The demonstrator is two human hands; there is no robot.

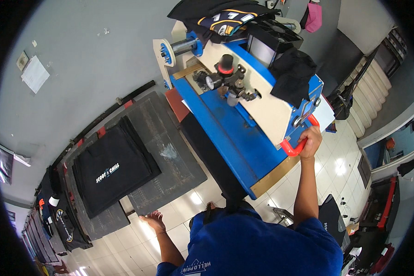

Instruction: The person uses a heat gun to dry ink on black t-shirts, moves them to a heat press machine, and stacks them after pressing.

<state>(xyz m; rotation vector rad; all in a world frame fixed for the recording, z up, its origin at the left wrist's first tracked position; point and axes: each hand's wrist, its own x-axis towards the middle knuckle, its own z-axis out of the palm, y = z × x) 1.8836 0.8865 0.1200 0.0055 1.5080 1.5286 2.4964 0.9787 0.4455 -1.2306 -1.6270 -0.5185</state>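
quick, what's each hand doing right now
Left hand: open, holding nothing, near the edge of the grey platen.
Right hand: closed on the red handle of the heat press.

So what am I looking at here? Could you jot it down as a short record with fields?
Setting: workshop with pale tiled floor and grey wall
Machine: blue and cream heat press
Right hand: gripping the red handle on the press
Left hand: open, holding nothing, near the edge of the dark flat plate
On the plate: black shirt lying flat, with a small print
On top of the press: dark clothes
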